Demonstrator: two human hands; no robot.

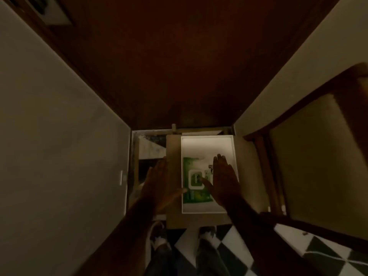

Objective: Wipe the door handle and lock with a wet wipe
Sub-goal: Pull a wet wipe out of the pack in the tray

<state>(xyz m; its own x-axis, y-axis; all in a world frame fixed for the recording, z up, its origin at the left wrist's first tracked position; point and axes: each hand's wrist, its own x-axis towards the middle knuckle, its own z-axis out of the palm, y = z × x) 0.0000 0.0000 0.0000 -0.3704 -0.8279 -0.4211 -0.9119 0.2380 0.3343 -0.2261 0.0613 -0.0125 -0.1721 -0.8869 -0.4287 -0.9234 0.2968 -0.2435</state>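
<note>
So the wipes pack point(196, 182) lies lengthwise just left of the right hand point(224, 182), flat open and empty, thumb over its lid.

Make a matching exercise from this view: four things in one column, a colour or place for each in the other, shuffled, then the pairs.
Things:
1. wet wipe pack
2. tray
3. floor
4. left hand

Descriptions:
A. black and white checks
B. green, lying in the tray
C. white, holding the pack
D. open, over the tray's left side

Pairs: 1-B, 2-C, 3-A, 4-D
</note>
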